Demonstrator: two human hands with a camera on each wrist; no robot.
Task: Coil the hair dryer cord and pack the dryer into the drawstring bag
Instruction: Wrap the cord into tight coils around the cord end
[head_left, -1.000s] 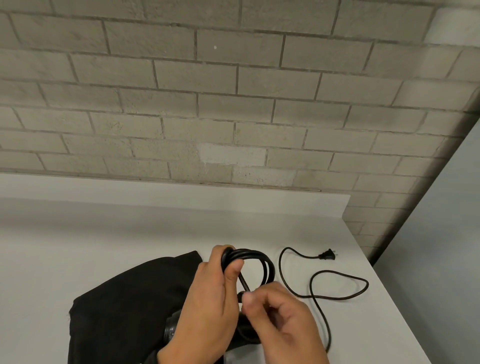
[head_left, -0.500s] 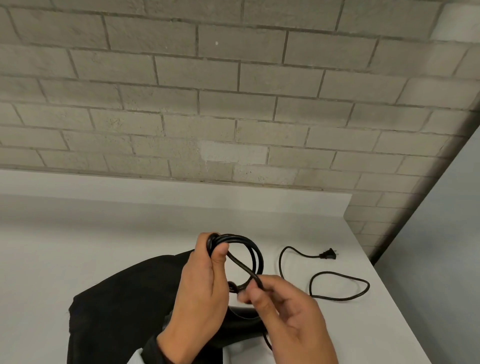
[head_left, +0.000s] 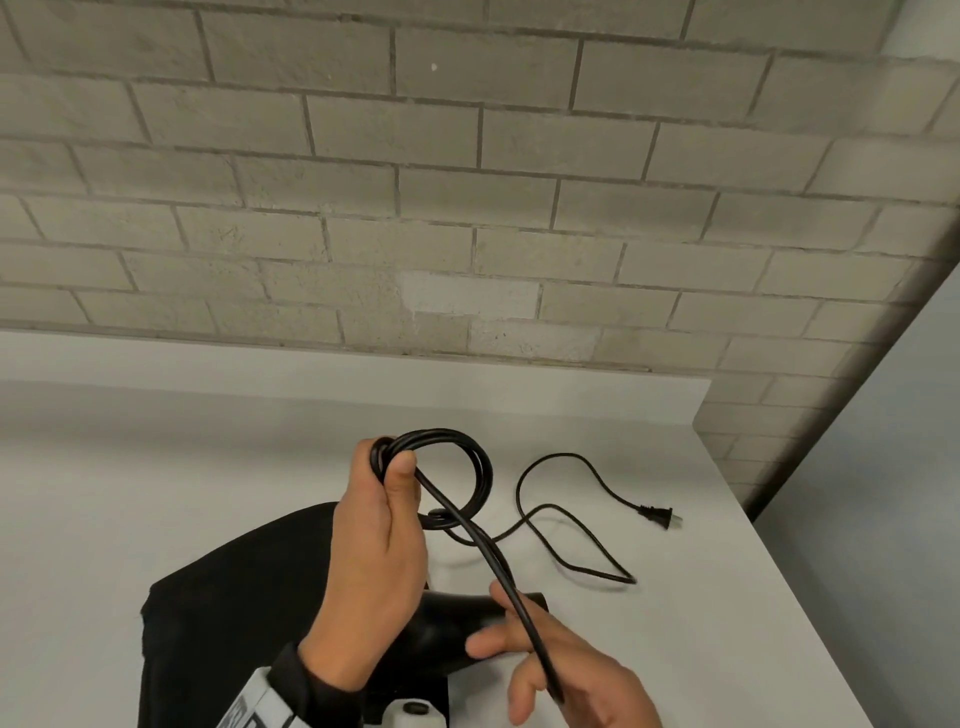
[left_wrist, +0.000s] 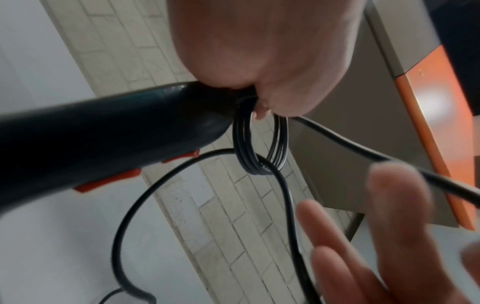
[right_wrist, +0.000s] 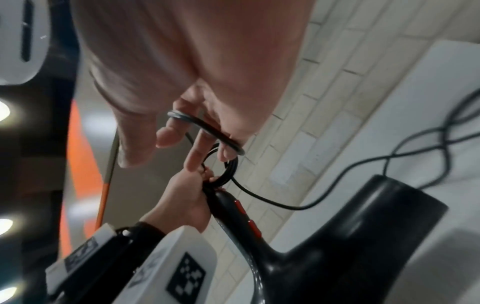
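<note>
My left hand (head_left: 388, 470) grips several black loops of the hair dryer cord (head_left: 467, 467) against the end of the dryer's handle (left_wrist: 103, 133), which has red switches. The black dryer (head_left: 457, 613) hangs below that hand, over the black drawstring bag (head_left: 234, 597) on the white table. My right hand (head_left: 511, 631), nearer me, holds one strand of the cord (right_wrist: 207, 131) across its curled fingers, stretched straight from the coil. The rest of the cord (head_left: 571, 535) lies loose on the table and ends in the plug (head_left: 657, 517).
The white table (head_left: 130, 493) meets a grey block wall (head_left: 467, 208) at the back, and its right edge (head_left: 769, 545) drops off just past the plug. The bag lies flat at the front left, partly under my left arm.
My right hand has drawn back toward me, pulling a strand out straight from the coil. The loose cord on the table has slid left toward the coil. The plug has stayed put.
</note>
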